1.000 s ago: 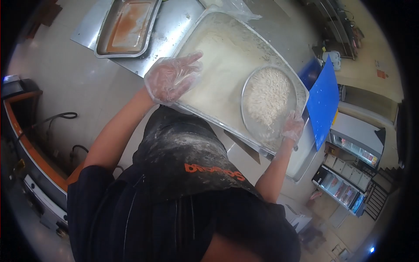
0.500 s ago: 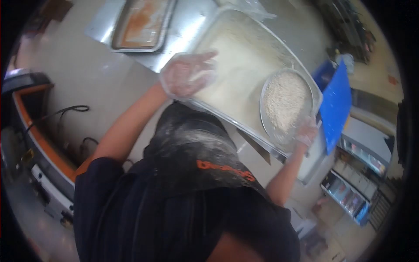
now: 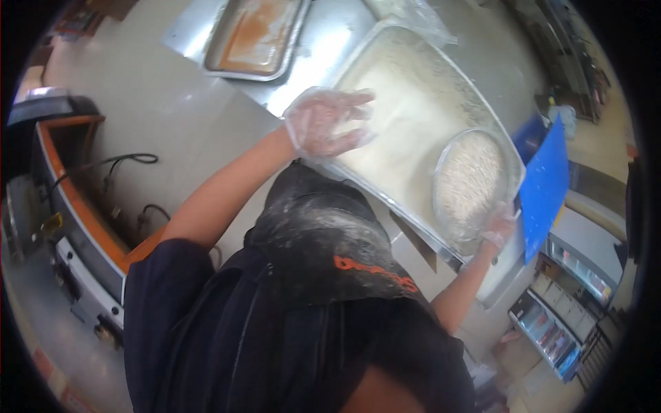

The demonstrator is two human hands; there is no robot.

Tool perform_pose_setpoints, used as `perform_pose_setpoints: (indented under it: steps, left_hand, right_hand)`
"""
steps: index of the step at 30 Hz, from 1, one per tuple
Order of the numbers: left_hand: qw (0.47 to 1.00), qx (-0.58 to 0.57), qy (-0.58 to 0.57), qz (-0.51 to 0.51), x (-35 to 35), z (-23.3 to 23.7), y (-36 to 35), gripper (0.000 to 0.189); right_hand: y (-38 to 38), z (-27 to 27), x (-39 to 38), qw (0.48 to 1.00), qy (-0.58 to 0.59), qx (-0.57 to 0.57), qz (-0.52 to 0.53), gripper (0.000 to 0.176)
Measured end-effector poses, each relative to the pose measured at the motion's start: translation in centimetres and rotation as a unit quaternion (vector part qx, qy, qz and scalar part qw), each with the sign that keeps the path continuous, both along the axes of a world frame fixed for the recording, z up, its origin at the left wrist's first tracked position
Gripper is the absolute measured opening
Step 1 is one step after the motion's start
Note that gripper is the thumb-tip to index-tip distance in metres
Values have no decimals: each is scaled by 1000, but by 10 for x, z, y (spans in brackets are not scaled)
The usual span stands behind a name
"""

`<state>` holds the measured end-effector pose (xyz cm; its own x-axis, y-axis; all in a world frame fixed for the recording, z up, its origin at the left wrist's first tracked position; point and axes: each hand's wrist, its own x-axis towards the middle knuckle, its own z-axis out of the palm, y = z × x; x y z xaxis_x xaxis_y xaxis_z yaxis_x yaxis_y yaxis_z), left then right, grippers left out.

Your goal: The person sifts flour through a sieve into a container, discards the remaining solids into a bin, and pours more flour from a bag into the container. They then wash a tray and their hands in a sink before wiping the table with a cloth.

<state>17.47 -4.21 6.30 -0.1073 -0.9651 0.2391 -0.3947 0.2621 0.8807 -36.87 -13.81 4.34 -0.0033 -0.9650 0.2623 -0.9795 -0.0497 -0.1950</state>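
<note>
A large steel tray [image 3: 358, 51] full of pale flour lies on the steel counter in front of me. Inside it, at the right end, sits a round metal sieve [image 3: 474, 184] holding floured pieces. My right hand [image 3: 498, 228], in a clear plastic glove, grips the near rim of the sieve. Also gloved, my left hand [image 3: 326, 124] hovers with spread fingers over the tray's near left corner and holds nothing. My flour-dusted black apron [image 3: 323, 234] fills the lower middle of the view.
A second steel tray [image 3: 255, 34] with orange residue sits at the back left of the counter. A blue cutting board [image 3: 544, 186] stands to the right of the flour tray. A fridge case with packaged goods [image 3: 564, 296] is at lower right, and an orange-edged machine [image 3: 69, 199] at left.
The view has shifted, so everything sits further right in the frame. My left hand stays open over the tray's corner; my right hand keeps its grip on the sieve.
</note>
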Motion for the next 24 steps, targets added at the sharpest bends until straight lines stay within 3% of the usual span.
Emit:
perform_pose_setpoints:
  steps: [1,2,5,7,10,13,17,19,20,21,24]
  left_hand:
    - [999,-39,12,0,0,-1,-3,54]
    - [997,-77,28,-2,-2,-2,-3,54]
    - [990,-98,95,-24,-4,-2,-5,55]
    - [989,-86,122,-24,-6,1,-6,54]
    - [991,-54,123,-18,-8,3,-8,50]
    - [996,-22,76,-32,-7,12,-4,48]
    - [984,-22,174,-29,-9,-2,-3,34]
    - [997,-3,61,-43,-9,10,-4,32]
    - [999,3,-2,-42,-7,18,-3,31]
    - [999,14,10,-40,-8,25,-2,29]
    - [999,-7,21,-33,-6,20,-5,31]
  right_hand:
    - [-2,3,8,999,-31,13,-5,33]
    - [9,31,39,987,161,-15,-17,32]
    - [9,26,6,985,166,35,-39,30]
    - [20,57,71,981,155,83,-85,30]
    - [16,86,87,977,-56,71,-193,32]
    - [7,52,70,981,73,63,-168,35]
    - [1,66,66,986,21,55,-158,37]
    - [2,52,53,987,48,-1,-151,37]
    - [11,54,57,988,72,36,-131,37]
    - [11,58,66,988,89,70,-106,38]
    - [-1,80,92,989,-43,55,-132,37]
